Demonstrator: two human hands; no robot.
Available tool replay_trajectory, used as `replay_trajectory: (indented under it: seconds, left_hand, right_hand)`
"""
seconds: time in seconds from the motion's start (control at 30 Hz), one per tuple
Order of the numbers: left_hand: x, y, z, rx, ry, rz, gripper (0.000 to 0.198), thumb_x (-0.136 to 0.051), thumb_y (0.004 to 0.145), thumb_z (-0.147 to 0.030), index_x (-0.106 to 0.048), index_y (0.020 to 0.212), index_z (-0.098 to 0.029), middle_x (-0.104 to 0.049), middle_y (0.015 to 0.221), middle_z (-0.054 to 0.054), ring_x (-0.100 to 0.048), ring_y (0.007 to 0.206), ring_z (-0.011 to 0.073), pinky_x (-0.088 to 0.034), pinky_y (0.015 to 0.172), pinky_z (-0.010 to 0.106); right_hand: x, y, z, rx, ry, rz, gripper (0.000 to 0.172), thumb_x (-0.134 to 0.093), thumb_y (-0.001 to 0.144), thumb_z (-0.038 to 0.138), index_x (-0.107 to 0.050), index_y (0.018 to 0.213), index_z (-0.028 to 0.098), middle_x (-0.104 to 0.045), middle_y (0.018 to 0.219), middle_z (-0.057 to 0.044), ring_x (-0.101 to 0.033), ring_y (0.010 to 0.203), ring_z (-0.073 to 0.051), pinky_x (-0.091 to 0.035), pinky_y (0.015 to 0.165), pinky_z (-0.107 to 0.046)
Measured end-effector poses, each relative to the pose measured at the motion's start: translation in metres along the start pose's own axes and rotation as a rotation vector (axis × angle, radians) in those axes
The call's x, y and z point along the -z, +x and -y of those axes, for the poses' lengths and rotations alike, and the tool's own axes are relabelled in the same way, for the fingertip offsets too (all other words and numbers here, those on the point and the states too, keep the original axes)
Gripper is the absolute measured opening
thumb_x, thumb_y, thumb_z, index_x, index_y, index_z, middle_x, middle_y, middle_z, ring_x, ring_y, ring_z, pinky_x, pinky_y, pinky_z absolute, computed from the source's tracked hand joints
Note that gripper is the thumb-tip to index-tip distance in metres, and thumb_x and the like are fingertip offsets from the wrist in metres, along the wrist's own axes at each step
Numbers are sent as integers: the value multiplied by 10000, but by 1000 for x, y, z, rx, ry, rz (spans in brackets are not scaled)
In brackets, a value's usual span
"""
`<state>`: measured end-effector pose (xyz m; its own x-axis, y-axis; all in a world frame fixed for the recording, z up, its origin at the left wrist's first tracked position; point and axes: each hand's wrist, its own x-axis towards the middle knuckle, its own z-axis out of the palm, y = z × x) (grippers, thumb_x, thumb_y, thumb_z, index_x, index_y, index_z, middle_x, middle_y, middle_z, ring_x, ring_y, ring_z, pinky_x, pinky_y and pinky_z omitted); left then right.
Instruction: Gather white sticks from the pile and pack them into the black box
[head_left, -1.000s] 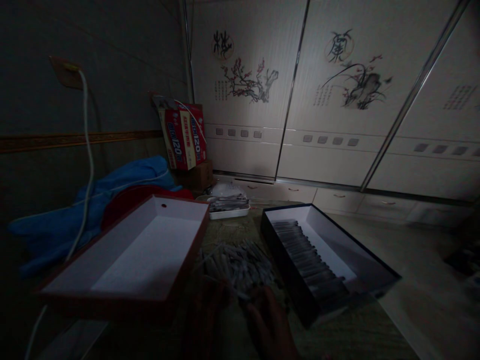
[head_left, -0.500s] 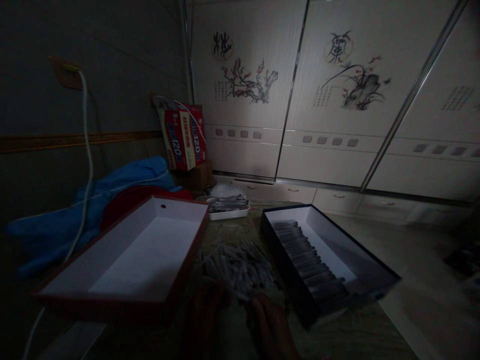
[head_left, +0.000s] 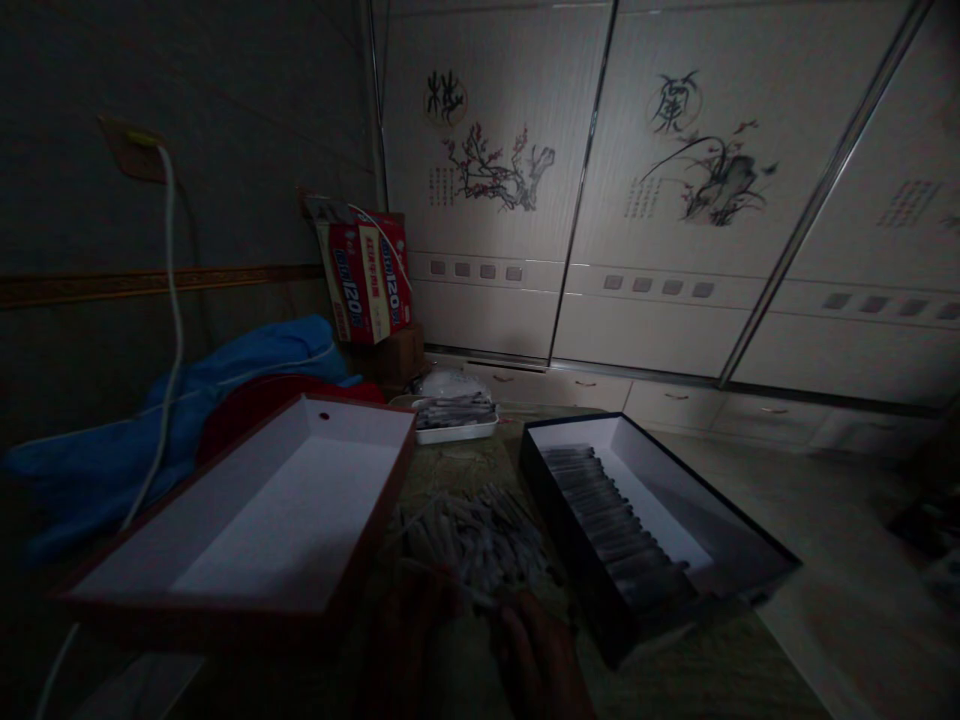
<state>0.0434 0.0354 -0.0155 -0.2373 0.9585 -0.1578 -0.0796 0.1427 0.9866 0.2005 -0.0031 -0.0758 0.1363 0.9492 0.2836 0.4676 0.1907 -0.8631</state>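
In dim light, my left hand [head_left: 411, 612] and my right hand [head_left: 534, 640] are low in the middle, fingers closed. A thin, pale pen-like stick [head_left: 474, 594] runs between their fingertips, gripped at both ends. Just beyond lies a loose pile of similar pen-like sticks [head_left: 480, 530], pointing different ways. To the right, a dark-rimmed box [head_left: 720, 500] with a white inside holds many more of these sticks [head_left: 611, 515], laid side by side in a row. On the left stands a red-edged box [head_left: 277, 510] with a bare white floor.
Behind the pile is a white tray [head_left: 459, 434] of sticks and a clear plastic bag [head_left: 450, 383]. Blue cloth [head_left: 247, 350], a white cable [head_left: 171, 290] and red cartons [head_left: 367, 280] stand left. Sliding cupboard doors [head_left: 487, 320] close off the back.
Both hands stay almost in place, with the left fingers shifting slightly on the pen-like stick. The boxes and pile look unmoved; the view tilts very slightly.
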Motion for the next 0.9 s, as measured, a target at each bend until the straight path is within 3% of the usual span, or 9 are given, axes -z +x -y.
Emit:
replay_trajectory:
  seconds: [0.1,0.17,0.27,0.33,0.47,0.53,0.63,0.7,0.9]
  left_hand:
    - [0,1,0,-3,-7,-10,367,-692,539,-523,-699,705,-196,-751,799,66,-685,832,286,-545,807,393]
    - [0,-1,-3,-25,28,-18,348,-682,553,-519,-698,684,-197,-747,786,60,-682,821,275,-538,816,380]
    - [1,-3,-6,-39,90,-12,344,-662,567,-537,-704,667,-210,-743,765,52,-677,812,275,-535,813,384]
    - [2,-4,-7,-60,124,-10,359,-671,547,-559,-712,664,-222,-744,754,53,-675,815,287,-533,816,402]
    - [2,-2,-4,-92,80,-17,372,-683,546,-596,-704,635,-236,-742,730,57,-675,770,280,-544,779,395]
    - [1,-3,-4,-66,43,-5,382,-671,574,-608,-682,609,-228,-723,673,54,-667,693,268,-553,705,386]
    - [0,-5,-5,-57,51,35,375,-667,603,-593,-674,608,-219,-701,629,38,-654,655,254,-544,672,373]
    - [1,-6,-6,-54,84,38,367,-661,614,-577,-685,621,-210,-705,647,39,-657,694,258,-537,713,376]
    - [2,1,8,-22,33,30,355,-676,601,-500,-711,734,-173,-735,783,53,-666,796,261,-533,769,369]
  right_hand:
    - [0,0,5,-57,-1,-109,449,-449,861,598,-641,967,206,-689,803,-46,-637,738,-185,-476,675,-241]
    - [1,0,7,-68,-7,-136,459,-476,840,615,-659,981,219,-705,863,-55,-648,800,-203,-480,735,-261]
    - [5,1,9,-44,13,23,472,-353,917,556,-662,794,222,-685,722,-42,-641,687,-181,-477,660,-244]
    - [5,1,8,-39,17,96,468,-337,930,530,-659,816,211,-692,734,-54,-649,695,-184,-482,643,-243]
    - [-1,-4,3,-64,7,-121,483,-518,830,590,-643,1097,207,-703,1054,-103,-641,969,-249,-487,823,-308]
    - [-2,-6,4,-67,12,-184,452,-509,836,591,-664,1062,232,-711,1021,-83,-645,941,-241,-479,834,-314]
    - [1,-3,9,-46,42,-23,427,-388,918,529,-665,809,223,-678,720,-32,-627,666,-173,-478,655,-251]
    - [5,0,11,-22,65,48,417,-372,935,492,-619,749,211,-610,615,-3,-568,558,-142,-443,563,-223]
    - [9,2,13,-47,56,56,357,-486,888,482,-619,1046,191,-687,904,-62,-633,812,-182,-478,716,-241]
